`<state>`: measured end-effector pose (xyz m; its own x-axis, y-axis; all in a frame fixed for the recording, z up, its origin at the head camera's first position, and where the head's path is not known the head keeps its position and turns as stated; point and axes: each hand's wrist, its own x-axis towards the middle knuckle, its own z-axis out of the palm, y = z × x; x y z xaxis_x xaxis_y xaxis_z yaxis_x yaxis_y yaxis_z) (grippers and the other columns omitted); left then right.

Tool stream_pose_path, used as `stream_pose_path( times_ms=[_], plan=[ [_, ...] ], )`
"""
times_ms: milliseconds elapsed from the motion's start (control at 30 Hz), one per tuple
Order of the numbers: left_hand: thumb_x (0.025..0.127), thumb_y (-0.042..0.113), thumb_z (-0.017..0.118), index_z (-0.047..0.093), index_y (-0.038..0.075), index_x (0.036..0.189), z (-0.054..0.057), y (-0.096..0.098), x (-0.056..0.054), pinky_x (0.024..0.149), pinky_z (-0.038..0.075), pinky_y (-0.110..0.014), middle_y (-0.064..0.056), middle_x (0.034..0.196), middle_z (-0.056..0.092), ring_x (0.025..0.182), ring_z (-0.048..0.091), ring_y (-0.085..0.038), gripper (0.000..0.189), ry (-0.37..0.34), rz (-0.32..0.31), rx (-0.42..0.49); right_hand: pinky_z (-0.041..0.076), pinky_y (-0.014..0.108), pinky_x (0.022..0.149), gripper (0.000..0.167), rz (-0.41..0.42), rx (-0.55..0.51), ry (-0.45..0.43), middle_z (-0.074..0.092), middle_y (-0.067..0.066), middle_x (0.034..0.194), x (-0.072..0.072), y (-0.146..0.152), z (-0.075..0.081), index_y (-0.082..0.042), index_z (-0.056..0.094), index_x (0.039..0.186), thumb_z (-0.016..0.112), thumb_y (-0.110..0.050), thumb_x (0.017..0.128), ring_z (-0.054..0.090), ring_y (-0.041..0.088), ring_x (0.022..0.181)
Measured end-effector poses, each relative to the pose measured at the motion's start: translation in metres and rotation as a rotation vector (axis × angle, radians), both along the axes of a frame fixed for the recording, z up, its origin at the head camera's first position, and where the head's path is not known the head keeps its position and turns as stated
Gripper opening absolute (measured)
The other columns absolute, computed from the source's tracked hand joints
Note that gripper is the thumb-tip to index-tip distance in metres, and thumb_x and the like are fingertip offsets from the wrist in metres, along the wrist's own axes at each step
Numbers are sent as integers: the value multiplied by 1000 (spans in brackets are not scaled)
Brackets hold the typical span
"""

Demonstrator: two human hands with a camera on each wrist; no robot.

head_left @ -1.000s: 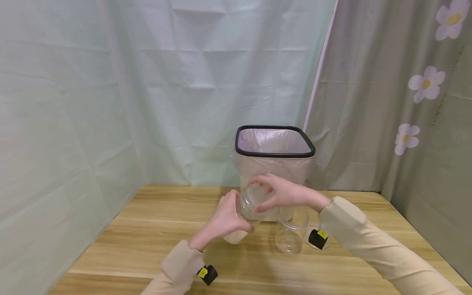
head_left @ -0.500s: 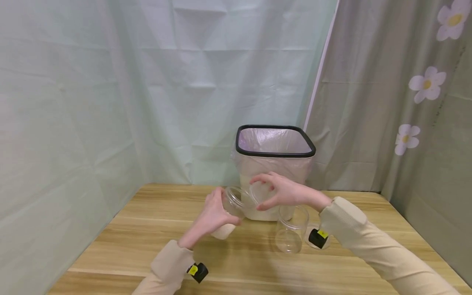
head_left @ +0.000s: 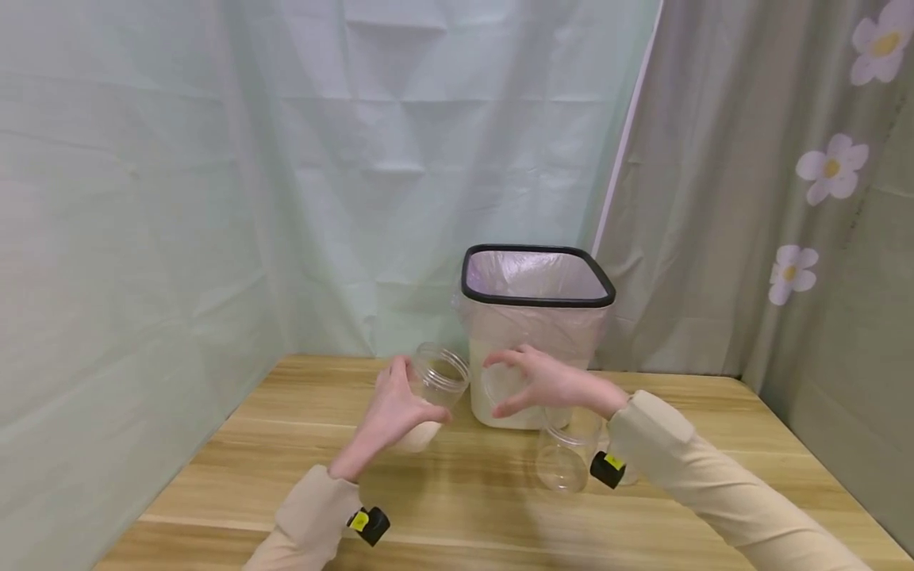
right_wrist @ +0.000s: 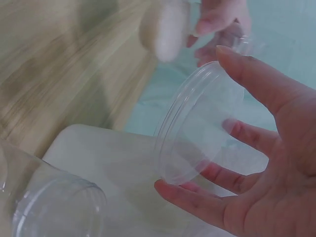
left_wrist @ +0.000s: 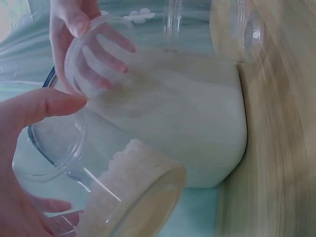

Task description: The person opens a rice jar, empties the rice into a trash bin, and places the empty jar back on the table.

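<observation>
My left hand (head_left: 395,408) grips a clear plastic jar (head_left: 439,374), tilted with its uncovered threaded mouth up and to the right. White grainy contents (left_wrist: 131,175) fill the bottom part of that jar in the left wrist view. Between the spread thumb and fingers of my right hand (head_left: 546,382) is a clear round lid (right_wrist: 197,123), held on edge and apart from the jar's mouth. A second clear jar (head_left: 562,466), with no lid on it, stands on the table below my right hand.
A pale bin with a black rim (head_left: 539,302) and a plastic liner stands behind the hands. Another clear lid (head_left: 629,475) lies right of the standing jar, partly hidden by the right wrist camera. Curtains enclose the wooden table (head_left: 457,523) at the back and sides.
The jar in my left hand has come away from the lid, moving left, and its mouth now shows uncovered. My right hand keeps the lid in nearly the same place.
</observation>
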<state>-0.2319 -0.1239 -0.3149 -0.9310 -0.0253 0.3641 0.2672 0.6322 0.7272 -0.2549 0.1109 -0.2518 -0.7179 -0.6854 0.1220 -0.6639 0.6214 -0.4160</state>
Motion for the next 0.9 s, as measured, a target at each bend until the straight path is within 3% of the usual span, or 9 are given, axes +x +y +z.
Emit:
stream_pose_path(
  times_ms=[233, 400, 633, 900],
  plan=[
    [50, 25, 85, 37, 1, 111, 3, -7, -1, 78, 39, -41, -14, 104, 43, 97, 42, -28, 82, 56, 3, 103, 37, 45, 86, 67, 15, 22, 0, 42, 16, 123, -5, -6, -13, -10, 49, 125, 77, -35, 69, 42, 30, 109],
    [51, 28, 85, 35, 2, 115, 7, -9, -1, 78, 39, -43, -14, 106, 42, 99, 40, -29, 84, 64, 14, 112, 37, 44, 86, 68, 3, 23, -16, 42, 17, 122, -5, -10, -21, -10, 49, 126, 78, -34, 69, 43, 29, 107],
    [54, 30, 85, 34, 3, 118, 11, -12, -1, 77, 38, -42, -13, 110, 41, 100, 40, -27, 86, 81, 10, 133, 39, 42, 84, 66, 17, 66, 31, 44, 18, 116, -4, -19, -29, -9, 51, 123, 79, -30, 68, 45, 29, 103],
    [54, 28, 86, 34, 2, 120, 20, -14, -4, 78, 38, -44, -16, 113, 41, 102, 41, -29, 88, 167, 13, 161, 42, 39, 77, 65, 4, 111, 28, 45, 18, 113, -9, -28, -44, -11, 52, 121, 81, -30, 65, 46, 26, 95]
  ],
)
